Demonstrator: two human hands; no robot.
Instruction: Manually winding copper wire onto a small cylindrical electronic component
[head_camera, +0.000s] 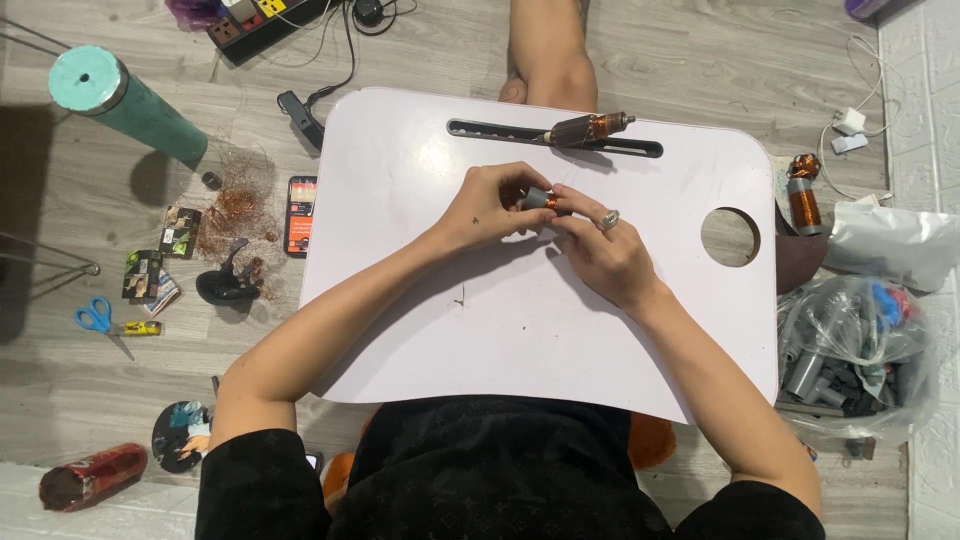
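Your left hand (487, 208) and right hand (600, 252) meet near the middle of the white worktop (520, 330), fingers of both closed around a small grey motor part (540, 199) with copper winding. At twelve o'clock from it, a wound armature (588, 128) lies across the worktop's long slot. At three o'clock, off the worktop's edge, stands another copper coil (803, 195). At nine o'clock on the floor lie a phone (300, 215) and a tangle of copper wire (240, 212); blue-handled scissors (98, 318) lie further out.

Teal tumbler (125, 100) upper left; blue scissors (97, 317) on floor; copper wire scraps (240, 210); bag of parts (850, 350) right.
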